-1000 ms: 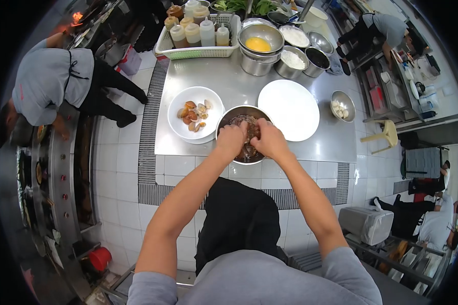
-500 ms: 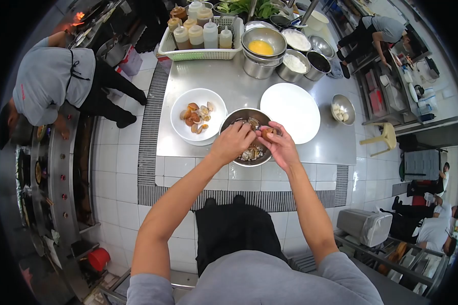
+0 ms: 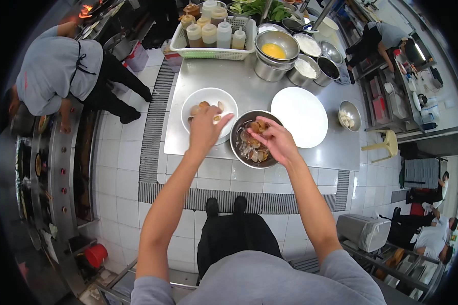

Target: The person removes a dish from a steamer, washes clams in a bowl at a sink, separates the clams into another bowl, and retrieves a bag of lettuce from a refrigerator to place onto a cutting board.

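Note:
My left hand [image 3: 206,129] reaches down into the white bowl [image 3: 185,104], thumb spread away from the fingers. Brown and pale clams [image 3: 203,105] lie there, partly covered by the hand. Over the steel bowl [image 3: 237,153] beside it, my right hand [image 3: 279,144] holds a brown clam [image 3: 260,125] at its fingertips. More shells and pale pieces [image 3: 253,151] sit inside the steel bowl, some of them hidden under that hand.
A white plate [image 3: 300,117] lies to the right, then a small steel bowl of pale pieces [image 3: 346,118]. Behind stand a basket [image 3: 213,53] of squeeze bottles and a bowl of yellow liquid [image 3: 273,50]. A co-worker [image 3: 61,76] stands at the stove on the left.
My left hand has moved left from the steel bowl to the white bowl, and its fingers have spread. My right hand stays over the steel bowl with a clam. The view has shifted slightly.

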{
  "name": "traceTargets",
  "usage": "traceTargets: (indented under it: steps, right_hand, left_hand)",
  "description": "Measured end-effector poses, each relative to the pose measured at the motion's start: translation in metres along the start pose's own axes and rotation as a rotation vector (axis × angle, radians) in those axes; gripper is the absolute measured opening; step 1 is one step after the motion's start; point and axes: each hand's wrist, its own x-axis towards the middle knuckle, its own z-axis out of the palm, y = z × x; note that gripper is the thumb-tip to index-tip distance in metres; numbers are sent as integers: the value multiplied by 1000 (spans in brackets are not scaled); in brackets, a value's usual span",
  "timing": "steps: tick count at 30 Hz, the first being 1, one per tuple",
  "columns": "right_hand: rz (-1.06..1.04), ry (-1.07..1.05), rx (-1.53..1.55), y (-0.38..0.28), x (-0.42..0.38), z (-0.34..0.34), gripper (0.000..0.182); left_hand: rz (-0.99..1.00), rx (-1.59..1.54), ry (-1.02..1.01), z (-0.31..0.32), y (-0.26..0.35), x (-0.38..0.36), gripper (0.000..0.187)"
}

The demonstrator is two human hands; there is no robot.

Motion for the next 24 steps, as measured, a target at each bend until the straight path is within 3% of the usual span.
traceTargets:
  steps: [2, 5, 7, 12, 14, 17, 24]
  right_hand:
    - [18, -8, -152, 3, 12, 24, 41]
    - [-28, -16, -210, 18, 40, 49, 40]
    - [-49, -36, -193, 21, 55, 65, 37]
    - [-34, -128, -30, 31, 83, 79, 30]
    - [57, -177, 101, 34, 91, 80, 33]
    - [25, -236, 16, 40, 96, 82, 38]
    - [78, -142, 15, 39, 112, 76, 51]
  left_hand:
    - [-325, -416, -140, 3, 23, -5, 47]
    - [-352, -557, -186, -2, 27, -2, 39]
    - [-454, -726, -71, -5, 10, 4, 30]
    - [-462, -793, 1, -27, 0, 0, 26]
    - [-314, -632, 47, -27, -7, -3, 21]
    - [-211, -509, 86, -30, -9, -4, 18]
    - [-43, -221, 128, -33, -19, -14, 21]
